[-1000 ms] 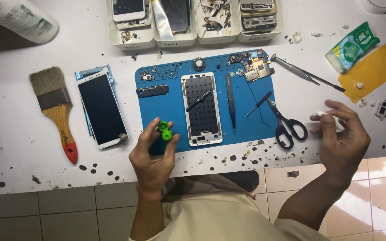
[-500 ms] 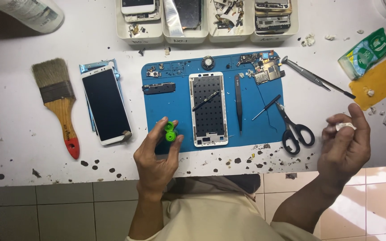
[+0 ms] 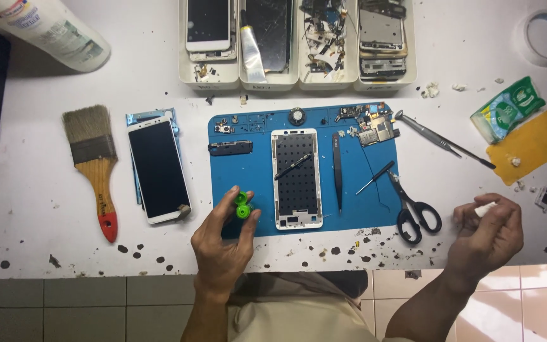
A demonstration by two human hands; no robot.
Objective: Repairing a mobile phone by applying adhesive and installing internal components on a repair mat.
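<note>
green plastic cap (image 3: 242, 206) | left hand (image 3: 223, 244) pinches it | right hand (image 3: 485, 234) grips white wad (image 3: 485, 208)

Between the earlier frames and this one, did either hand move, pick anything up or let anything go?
The right hand drew back toward the table's near edge, away from the scissors, keeping a small white piece in its fingers. The left hand stayed at the blue mat, still pinching the small green part. Nothing was let go; the phone frame and tools lie unchanged.

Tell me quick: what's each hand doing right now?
Left hand: closed on a small green part over the blue mat.
Right hand: curled around a small white piece, off the mat.
</note>
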